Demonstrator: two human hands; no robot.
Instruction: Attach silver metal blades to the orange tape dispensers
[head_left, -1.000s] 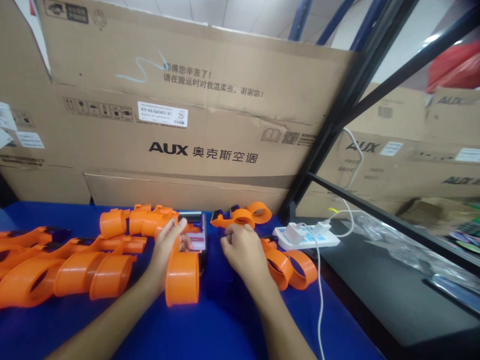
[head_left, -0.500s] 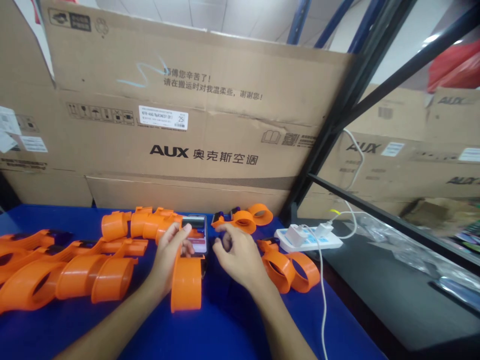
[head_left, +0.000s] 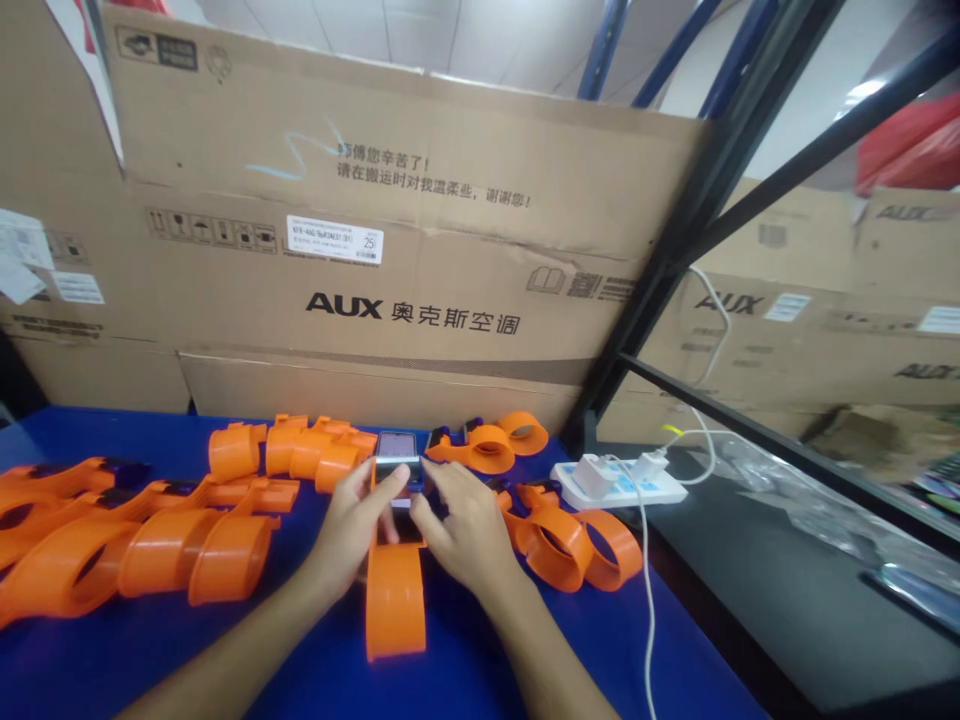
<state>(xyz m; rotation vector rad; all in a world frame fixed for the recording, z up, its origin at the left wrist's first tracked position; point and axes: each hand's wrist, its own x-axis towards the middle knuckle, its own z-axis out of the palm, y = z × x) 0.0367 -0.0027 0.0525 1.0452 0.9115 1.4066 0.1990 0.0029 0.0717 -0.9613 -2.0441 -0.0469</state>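
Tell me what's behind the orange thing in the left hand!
Behind the orange thing, a phone shows its top end; farther back stands a box. The orange thing and the left hand hide much of the phone's lower part.

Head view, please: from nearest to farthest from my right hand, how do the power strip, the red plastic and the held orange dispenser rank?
1. Orange dispenser, in front, just left of your right hand.
2. Power strip, off to its right.
3. Red plastic, in the background, upper right.
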